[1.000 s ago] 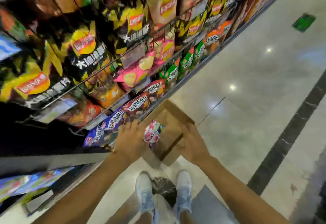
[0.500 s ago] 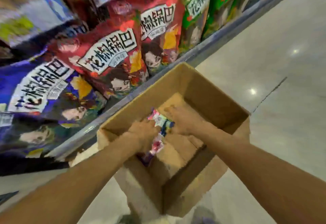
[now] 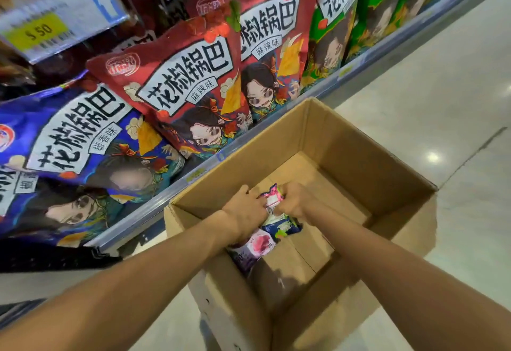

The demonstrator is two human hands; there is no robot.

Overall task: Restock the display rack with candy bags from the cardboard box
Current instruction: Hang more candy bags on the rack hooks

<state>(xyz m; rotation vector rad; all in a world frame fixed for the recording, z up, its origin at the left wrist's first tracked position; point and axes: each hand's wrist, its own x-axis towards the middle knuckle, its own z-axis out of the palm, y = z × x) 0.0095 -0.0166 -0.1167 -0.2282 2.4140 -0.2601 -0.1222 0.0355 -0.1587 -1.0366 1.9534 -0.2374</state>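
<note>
left hand [image 3: 243,209] and right hand [image 3: 294,202] hold 1 candy bag [image 3: 272,198], partly hidden, in the box [image 3: 359,162].

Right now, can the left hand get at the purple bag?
Likely yes: the purple bag lies exposed below the left hand in the open box, but that hand grips the pink bag.

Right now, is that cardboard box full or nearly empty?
Nearly empty: the cardboard box shows its bare bottom around just a few candy bags.
</note>
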